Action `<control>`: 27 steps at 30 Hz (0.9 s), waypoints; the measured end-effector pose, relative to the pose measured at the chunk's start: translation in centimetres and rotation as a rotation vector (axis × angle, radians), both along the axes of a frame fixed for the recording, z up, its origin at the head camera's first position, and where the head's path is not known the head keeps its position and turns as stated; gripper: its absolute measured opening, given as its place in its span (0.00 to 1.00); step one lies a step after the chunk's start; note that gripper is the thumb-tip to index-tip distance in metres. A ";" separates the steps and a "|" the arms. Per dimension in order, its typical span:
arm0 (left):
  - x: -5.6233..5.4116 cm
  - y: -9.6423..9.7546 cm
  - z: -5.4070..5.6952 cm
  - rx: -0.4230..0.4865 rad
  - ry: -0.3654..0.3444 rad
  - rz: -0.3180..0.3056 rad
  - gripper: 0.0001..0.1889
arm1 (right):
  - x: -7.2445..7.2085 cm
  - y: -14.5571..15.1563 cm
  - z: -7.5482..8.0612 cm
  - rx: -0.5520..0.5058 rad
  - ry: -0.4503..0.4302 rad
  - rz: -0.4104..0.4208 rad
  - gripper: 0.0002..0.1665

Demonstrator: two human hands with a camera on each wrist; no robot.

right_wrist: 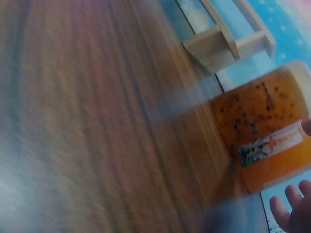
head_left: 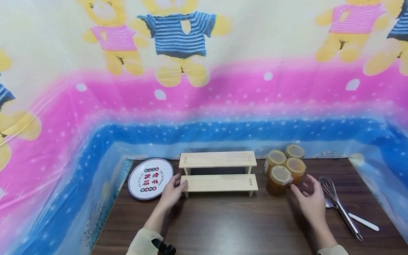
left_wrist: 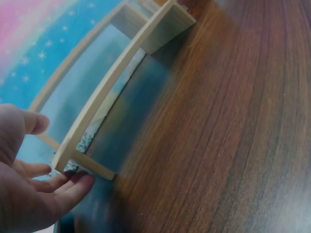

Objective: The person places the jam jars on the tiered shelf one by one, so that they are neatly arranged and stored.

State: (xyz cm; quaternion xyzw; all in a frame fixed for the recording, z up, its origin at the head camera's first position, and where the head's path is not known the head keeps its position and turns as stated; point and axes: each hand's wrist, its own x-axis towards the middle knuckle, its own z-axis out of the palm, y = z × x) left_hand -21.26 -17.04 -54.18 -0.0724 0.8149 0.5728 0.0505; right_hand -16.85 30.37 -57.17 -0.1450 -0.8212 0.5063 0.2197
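Note:
A pale wooden two-step rack (head_left: 220, 183) stands at the back middle of the table. At the left end of its lower step is my left hand (head_left: 172, 194), fingers spread around that end. In the left wrist view the thumb of this hand (left_wrist: 24, 189) stays apart from the board and the fingertips lie near its end; contact is unclear. Several lidded jars of orange-brown contents cluster right of the rack. My right hand (head_left: 310, 203) is beside the front jar (head_left: 279, 179), thumb close to it and fingers spread. Dark seeds and a label show on a jar (right_wrist: 262, 111).
A round white plate (head_left: 149, 179) with a dark rim and red writing lies left of the rack. To the right, a wire whisk (head_left: 341, 207) crosses a white-handled spoon (head_left: 364, 222). A patterned cloth (head_left: 223, 131) hangs behind the brown table (head_left: 216, 219).

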 end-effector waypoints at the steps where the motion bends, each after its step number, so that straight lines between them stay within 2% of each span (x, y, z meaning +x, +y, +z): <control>1: -0.1 0.0 -0.1 0.010 -0.014 0.005 0.35 | -0.2 0.3 0.0 0.001 -0.016 0.013 0.45; 5: -0.5 -0.1 -0.6 0.063 -0.048 0.016 0.34 | -1.1 1.2 -0.2 0.011 -0.074 0.075 0.50; 13: -0.7 -1.0 -0.9 0.160 -0.036 0.011 0.30 | -2.6 2.1 -0.4 -0.009 -0.081 0.192 0.55; 21: -0.9 -1.4 -0.9 0.194 -0.046 0.006 0.30 | -3.8 3.1 -0.4 0.008 -0.044 0.245 0.53; 27: -1.0 -1.7 -0.8 0.205 -0.048 0.000 0.31 | -4.5 3.6 -0.1 0.027 -0.054 0.306 0.55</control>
